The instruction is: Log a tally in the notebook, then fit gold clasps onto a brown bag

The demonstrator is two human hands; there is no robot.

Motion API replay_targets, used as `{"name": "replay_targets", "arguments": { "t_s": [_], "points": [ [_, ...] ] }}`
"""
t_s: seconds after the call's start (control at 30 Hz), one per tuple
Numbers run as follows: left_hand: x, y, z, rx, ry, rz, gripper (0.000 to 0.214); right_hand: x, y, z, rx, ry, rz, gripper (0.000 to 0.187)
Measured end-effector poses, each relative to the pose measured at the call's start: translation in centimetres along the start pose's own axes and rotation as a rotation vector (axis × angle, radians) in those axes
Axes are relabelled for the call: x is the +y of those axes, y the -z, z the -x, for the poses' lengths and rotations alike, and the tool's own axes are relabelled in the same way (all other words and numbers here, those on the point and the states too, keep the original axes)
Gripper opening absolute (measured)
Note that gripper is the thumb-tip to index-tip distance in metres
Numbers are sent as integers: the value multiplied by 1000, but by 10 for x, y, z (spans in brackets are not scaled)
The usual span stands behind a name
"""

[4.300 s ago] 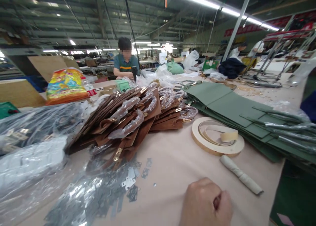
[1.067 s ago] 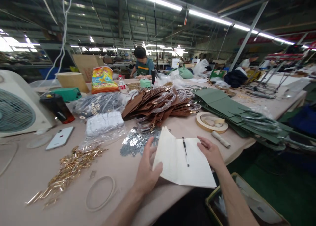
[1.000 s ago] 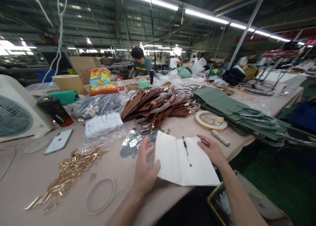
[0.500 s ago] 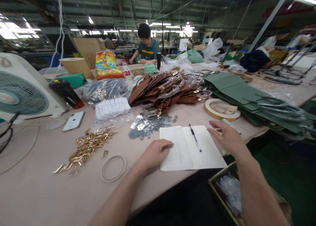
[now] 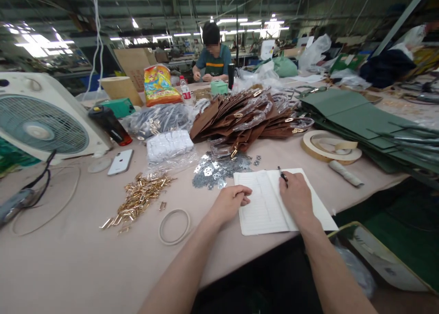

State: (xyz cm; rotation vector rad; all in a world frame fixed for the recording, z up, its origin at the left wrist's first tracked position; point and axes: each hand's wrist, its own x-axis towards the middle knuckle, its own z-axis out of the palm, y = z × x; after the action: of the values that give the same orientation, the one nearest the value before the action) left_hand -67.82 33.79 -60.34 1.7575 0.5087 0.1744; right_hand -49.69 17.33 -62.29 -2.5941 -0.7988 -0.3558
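An open notebook [image 5: 262, 204] with lined pages lies at the table's near edge. My left hand [image 5: 232, 200] rests over its left edge, fingers loosely bent on the page and apart, with nothing visible in them. Closed around a black pen [image 5: 281, 173], my right hand [image 5: 297, 196] lies on the right page; the pen's upper end shows above the fingers and its lower part is hidden. Just beyond the notebook is a pile of flat silver metal plates [image 5: 219, 168]. Left of my left hand lies a tape ring [image 5: 174, 227], near a heap of gold metal fittings [image 5: 140, 197].
Brown leather-like pieces with wrapped handles [image 5: 240, 117] are stacked behind the plates. Green panels [image 5: 360, 117] and tape rolls [image 5: 329, 147] sit at right. A phone [image 5: 120, 162] and fan [image 5: 44, 122] stand left. An open box [image 5: 384, 259] is below the edge; a co-worker [image 5: 214, 60] sits opposite.
My right hand has moved left onto the page and taken hold of the pen, which lay loose on the notebook. My left hand stays at the left page. The view has shifted slightly.
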Motion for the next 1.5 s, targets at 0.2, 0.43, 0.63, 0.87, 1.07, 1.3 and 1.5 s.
{"name": "replay_targets", "arguments": {
  "t_s": [0.2, 0.43, 0.63, 0.87, 1.07, 1.3, 1.5],
  "points": [
    [-1, 1, -5, 7, 28, -20, 39, -13, -7, -14, -46, -78, 92, 34],
    [-3, 3, -7, 2, 22, -69, 40, -29, -19, -37, -87, -58, 73, 35],
    [-2, 6, -6, -2, -12, -123, 40, -42, -25, -54, -140, 13, 69, 35],
    [-5, 0, 1, 182, -382, -468, 29, -33, -21, -55, -189, 81, 66, 35],
    [-16, -1, 4, 58, -466, -656, 72, -9, -14, -36, -197, 103, 39, 34],
    [-21, -10, 0, -12, -415, -676, 75, -4, -27, -28, -80, 176, -8, 35],
    [-20, -10, -5, 1, -426, -642, 74, -13, -47, -65, -1, 194, -175, 42]
  ]
}}
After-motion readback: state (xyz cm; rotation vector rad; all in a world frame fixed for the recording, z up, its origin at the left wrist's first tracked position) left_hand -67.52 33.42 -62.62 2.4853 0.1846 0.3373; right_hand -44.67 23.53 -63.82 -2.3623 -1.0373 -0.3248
